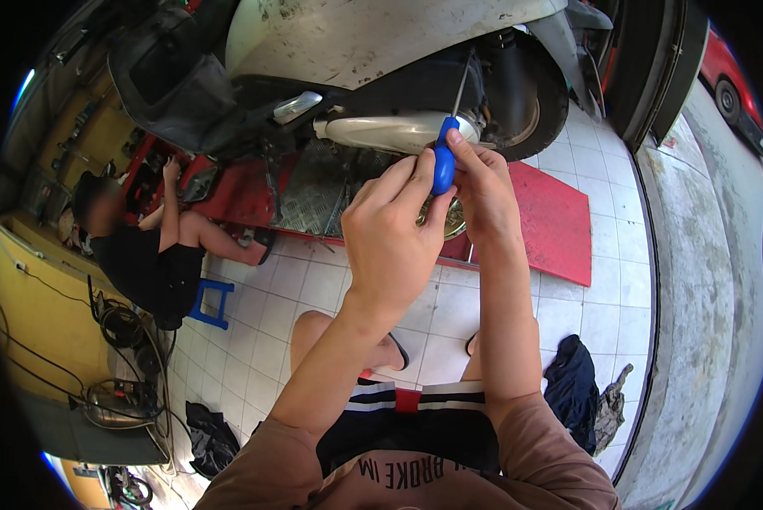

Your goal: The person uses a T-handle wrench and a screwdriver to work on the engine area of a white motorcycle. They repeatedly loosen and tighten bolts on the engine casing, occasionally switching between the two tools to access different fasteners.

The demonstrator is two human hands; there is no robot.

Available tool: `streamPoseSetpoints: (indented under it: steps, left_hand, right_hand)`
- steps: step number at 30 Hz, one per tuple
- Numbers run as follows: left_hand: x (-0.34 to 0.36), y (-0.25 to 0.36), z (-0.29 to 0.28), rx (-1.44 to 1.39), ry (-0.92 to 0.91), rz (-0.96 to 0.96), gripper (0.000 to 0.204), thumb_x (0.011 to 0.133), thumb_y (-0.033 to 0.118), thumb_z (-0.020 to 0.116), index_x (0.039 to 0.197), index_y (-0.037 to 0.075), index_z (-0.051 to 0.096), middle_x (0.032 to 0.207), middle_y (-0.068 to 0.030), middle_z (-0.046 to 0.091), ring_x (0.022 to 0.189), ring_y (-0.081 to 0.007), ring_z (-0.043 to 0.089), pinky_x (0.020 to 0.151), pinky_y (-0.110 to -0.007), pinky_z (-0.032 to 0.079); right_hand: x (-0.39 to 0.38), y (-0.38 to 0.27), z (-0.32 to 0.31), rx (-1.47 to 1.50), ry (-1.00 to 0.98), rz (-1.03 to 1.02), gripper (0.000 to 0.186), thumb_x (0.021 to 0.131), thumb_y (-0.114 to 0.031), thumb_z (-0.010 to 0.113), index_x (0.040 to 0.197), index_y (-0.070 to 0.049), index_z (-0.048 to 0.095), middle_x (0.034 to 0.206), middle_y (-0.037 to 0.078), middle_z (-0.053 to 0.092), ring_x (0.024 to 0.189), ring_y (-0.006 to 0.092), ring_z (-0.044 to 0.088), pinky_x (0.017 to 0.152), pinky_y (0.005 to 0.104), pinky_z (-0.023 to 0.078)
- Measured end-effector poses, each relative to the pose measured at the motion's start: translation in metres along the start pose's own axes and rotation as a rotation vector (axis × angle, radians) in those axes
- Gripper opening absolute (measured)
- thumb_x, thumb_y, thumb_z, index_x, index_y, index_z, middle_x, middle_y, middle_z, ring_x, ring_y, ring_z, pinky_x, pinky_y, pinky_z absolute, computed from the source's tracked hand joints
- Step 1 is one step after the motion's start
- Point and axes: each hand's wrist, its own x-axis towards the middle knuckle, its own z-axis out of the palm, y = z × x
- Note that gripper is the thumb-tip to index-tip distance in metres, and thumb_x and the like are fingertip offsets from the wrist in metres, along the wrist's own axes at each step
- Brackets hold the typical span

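Note:
A screwdriver (443,170) with a blue handle is pinched between the fingers of both my hands. My left hand (394,225) closes on the handle from the left. On its other side, my right hand (488,183) has its thumb against the upper part of the handle. The thin metal shaft points up and away, toward the rear side of a pale, dirty scooter (347,38). Whether the tip touches the scooter I cannot tell. Behind my hands, partly hidden, sits a shiny gold-coloured round bowl (455,223).
The scooter stands over a red lift platform (560,225) with a metal tread plate (313,191). At left another person (148,246) sits on a blue stool (212,304). Dark cloths (573,391) lie on the tiled floor at right; cables and hoses (127,323) are at left.

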Motion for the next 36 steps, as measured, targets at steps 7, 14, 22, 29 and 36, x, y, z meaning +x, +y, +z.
streamPoseSetpoints:
  steps: [7, 14, 22, 29, 36]
  left_hand:
    - [-0.019, -0.002, 0.008, -0.727, -0.21, -0.561, 0.034, 0.09, 0.027, 0.066, 0.107, -0.003, 0.064, 0.084, -0.0106, 0.067, 0.068, -0.0183, 0.065, 0.061, -0.028, 0.05]
    - [-0.009, 0.01, 0.011, -1.996, -0.32, -1.238, 0.065, 0.099, 0.057, 0.034, 0.108, -0.004, 0.052, 0.08, -0.0056, 0.056, 0.061, -0.0138, 0.053, 0.055, -0.024, 0.043]
    - [-0.01, -0.007, 0.019, -2.459, -0.204, -1.337, 0.049, 0.099, 0.041, 0.05, 0.108, -0.007, 0.049, 0.077, -0.0061, 0.054, 0.057, -0.0099, 0.053, 0.049, -0.019, 0.043]
    - [0.004, -0.003, 0.012, -0.721, -0.316, -0.678, 0.032, 0.085, 0.025, 0.073, 0.086, -0.006, 0.066, 0.066, -0.0086, 0.067, 0.049, -0.0143, 0.064, 0.046, -0.022, 0.047]
    - [-0.006, 0.005, 0.015, -0.081, -0.118, -0.14, 0.022, 0.081, 0.011, 0.075, 0.093, -0.006, 0.067, 0.068, -0.0064, 0.068, 0.056, -0.0144, 0.065, 0.051, -0.023, 0.05]
  right_hand:
    - [0.003, 0.001, -0.007, 0.247, -0.094, 0.074, 0.033, 0.091, -0.031, 0.064, 0.097, 0.002, 0.061, 0.088, 0.01, 0.064, 0.077, 0.0147, 0.061, 0.069, 0.0258, 0.051]
    - [0.004, 0.03, 0.003, 0.922, -0.31, 0.178, 0.035, 0.097, -0.027, 0.055, 0.118, 0.001, 0.052, 0.113, 0.014, 0.06, 0.108, 0.025, 0.058, 0.091, 0.0344, 0.051]
    - [0.011, 0.029, -0.004, 0.758, -0.39, 0.12, 0.035, 0.098, -0.029, 0.052, 0.117, 0.0, 0.054, 0.106, 0.013, 0.063, 0.102, 0.024, 0.061, 0.09, 0.033, 0.051]
    - [0.005, 0.003, -0.011, 0.111, -0.042, 0.025, 0.04, 0.093, -0.037, 0.061, 0.093, 0.003, 0.065, 0.08, 0.009, 0.066, 0.068, 0.0131, 0.06, 0.063, 0.0241, 0.047]
    - [0.0, 0.002, -0.006, 0.292, -0.107, 0.146, 0.038, 0.094, -0.035, 0.058, 0.1, 0.002, 0.06, 0.092, 0.014, 0.066, 0.085, 0.0209, 0.064, 0.076, 0.0313, 0.053]
